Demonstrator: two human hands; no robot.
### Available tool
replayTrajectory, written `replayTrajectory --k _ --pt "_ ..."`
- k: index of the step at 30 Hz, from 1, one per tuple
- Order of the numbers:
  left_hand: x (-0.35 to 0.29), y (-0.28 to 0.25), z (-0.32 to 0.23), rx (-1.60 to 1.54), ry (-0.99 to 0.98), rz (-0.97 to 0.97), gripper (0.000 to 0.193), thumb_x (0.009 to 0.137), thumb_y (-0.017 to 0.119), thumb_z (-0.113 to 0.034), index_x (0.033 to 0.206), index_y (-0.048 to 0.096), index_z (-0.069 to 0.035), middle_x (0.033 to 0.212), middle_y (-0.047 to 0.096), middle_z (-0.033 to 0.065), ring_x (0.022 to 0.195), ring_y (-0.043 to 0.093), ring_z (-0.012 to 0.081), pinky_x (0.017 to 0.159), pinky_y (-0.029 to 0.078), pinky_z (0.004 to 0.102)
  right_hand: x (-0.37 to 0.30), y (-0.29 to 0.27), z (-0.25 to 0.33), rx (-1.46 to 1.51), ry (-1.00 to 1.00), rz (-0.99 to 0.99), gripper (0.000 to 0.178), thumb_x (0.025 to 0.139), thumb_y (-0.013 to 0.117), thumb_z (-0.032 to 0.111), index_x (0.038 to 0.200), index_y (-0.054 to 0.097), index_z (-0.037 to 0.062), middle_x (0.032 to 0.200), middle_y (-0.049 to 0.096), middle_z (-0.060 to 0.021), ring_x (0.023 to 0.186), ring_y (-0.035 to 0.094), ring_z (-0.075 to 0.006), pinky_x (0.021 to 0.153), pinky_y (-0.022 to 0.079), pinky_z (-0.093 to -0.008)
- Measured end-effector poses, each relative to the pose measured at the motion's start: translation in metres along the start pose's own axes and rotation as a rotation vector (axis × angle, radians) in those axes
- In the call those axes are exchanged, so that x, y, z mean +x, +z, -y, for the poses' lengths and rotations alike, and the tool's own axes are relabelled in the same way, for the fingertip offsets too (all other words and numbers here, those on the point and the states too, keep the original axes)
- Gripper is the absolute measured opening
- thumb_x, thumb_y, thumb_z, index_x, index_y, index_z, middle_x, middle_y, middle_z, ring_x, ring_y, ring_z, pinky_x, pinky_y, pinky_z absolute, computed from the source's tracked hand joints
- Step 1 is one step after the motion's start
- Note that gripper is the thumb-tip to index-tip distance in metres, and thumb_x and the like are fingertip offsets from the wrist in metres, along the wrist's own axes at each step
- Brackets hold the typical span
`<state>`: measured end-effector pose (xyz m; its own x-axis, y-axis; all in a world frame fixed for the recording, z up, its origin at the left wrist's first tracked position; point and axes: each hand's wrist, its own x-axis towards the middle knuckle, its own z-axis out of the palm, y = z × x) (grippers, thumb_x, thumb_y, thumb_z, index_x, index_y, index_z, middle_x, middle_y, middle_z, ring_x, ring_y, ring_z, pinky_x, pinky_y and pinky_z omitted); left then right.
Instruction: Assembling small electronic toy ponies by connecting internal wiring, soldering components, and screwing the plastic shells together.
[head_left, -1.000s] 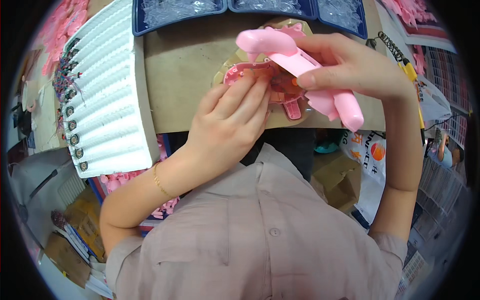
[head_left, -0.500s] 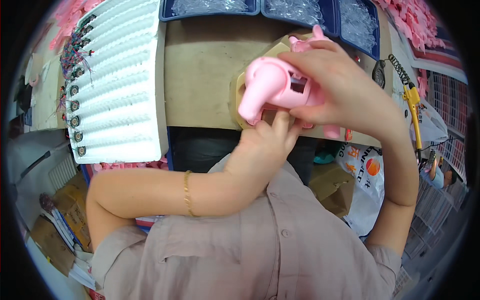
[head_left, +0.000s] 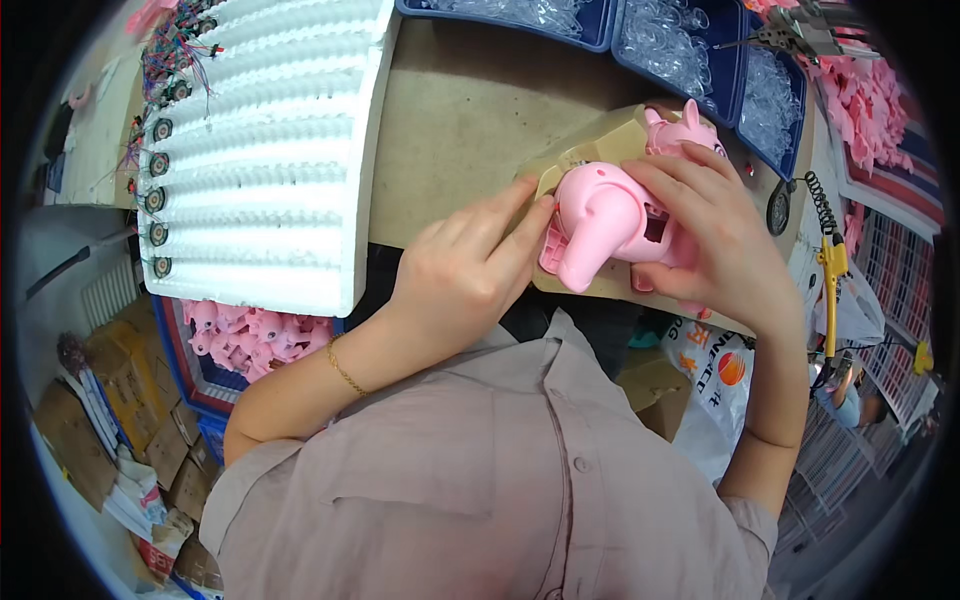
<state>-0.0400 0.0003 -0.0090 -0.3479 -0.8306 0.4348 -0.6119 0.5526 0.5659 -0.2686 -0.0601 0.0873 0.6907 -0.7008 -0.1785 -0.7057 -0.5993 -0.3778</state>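
Note:
A pink plastic toy animal (head_left: 603, 215) with upright ears lies on its side in a tan, block-like holder (head_left: 600, 132). A dark rectangular opening shows in its body. My right hand (head_left: 715, 235) is wrapped round the toy's middle, thumb on the near side and fingers over the far side. My left hand (head_left: 470, 255) has its fingers stretched out to the holder's left edge, the fingertips beside the toy's rounded rear end. Just below those fingertips a ribbed pink part (head_left: 549, 252) shows, and I cannot tell whether it belongs to the toy.
Left of my hands stands a white ridged foam tray (head_left: 270, 150) with wired round parts along its edge. Blue bins (head_left: 610, 40) of clear plastic pieces line the back. A yellow tool (head_left: 832, 265) hangs at right. Pink parts (head_left: 255, 335) fill a crate below the tray.
My left hand has moved from under the toy's near side to the holder's left edge, its fingers straightening. My right hand still grips the toy. The whole view has shifted.

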Motion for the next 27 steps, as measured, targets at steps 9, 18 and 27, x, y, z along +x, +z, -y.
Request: replayTrajectory --k 9,18,27 --pt "0.004 -0.006 0.0 0.043 0.012 0.055 0.037 0.073 0.069 -0.007 0.109 0.066 -0.006 0.109 0.063 0.0101 0.082 0.063 0.0215 0.064 0.049 0.0295 0.002 -0.006 0.005 -0.028 0.019 0.039 0.071 0.056 0.078 0.019 0.121 0.056 0.0035 0.117 0.058 -0.0129 0.115 0.051 -0.0332 0.107 0.033 -0.0467" --pt "0.066 -0.02 -0.026 -0.354 -0.189 0.037 0.019 0.08 0.06 0.0 0.099 0.059 -0.001 0.101 0.062 0.0144 0.087 0.061 0.0319 0.076 0.049 0.0364 -0.005 -0.002 -0.005 0.09 -0.041 -0.02 0.067 0.057 0.074 0.012 0.12 0.055 0.0029 0.113 0.057 -0.0126 0.111 0.052 -0.0299 0.109 0.03 -0.0447" --pt "0.016 -0.012 -0.007 -0.076 -0.098 0.122 0.035 0.076 0.06 0.004 0.111 0.062 -0.002 0.113 0.062 0.0149 0.095 0.062 0.0309 0.08 0.05 0.0362 -0.003 0.001 0.002 0.097 -0.006 -0.025 0.067 0.057 0.073 0.009 0.121 0.054 0.0036 0.114 0.057 -0.0133 0.11 0.053 -0.0298 0.109 0.03 -0.0466"
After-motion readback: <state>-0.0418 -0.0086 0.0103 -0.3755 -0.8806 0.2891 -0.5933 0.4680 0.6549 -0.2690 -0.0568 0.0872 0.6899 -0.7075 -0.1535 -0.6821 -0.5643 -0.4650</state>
